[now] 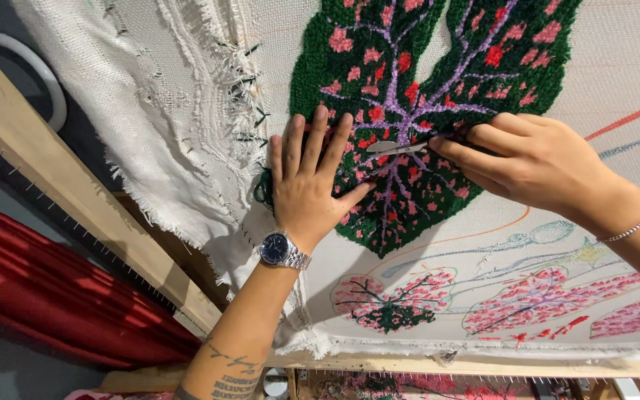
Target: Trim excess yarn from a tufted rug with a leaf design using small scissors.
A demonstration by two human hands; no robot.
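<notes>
A tufted leaf in dark green with pink and red spots and purple veins fills the upper middle of a white backing cloth stretched on a wooden frame. My left hand lies flat with spread fingers on the leaf's left edge; a wristwatch sits on that wrist. My right hand grips small scissors, their blades pointing left onto the purple central vein. A thin bracelet circles my right wrist.
Frayed loose cloth hangs over the frame at left. Smaller tufted pink and green leaves and coloured outline drawings lie lower on the cloth. A red fabric sits lower left, a white ring upper left.
</notes>
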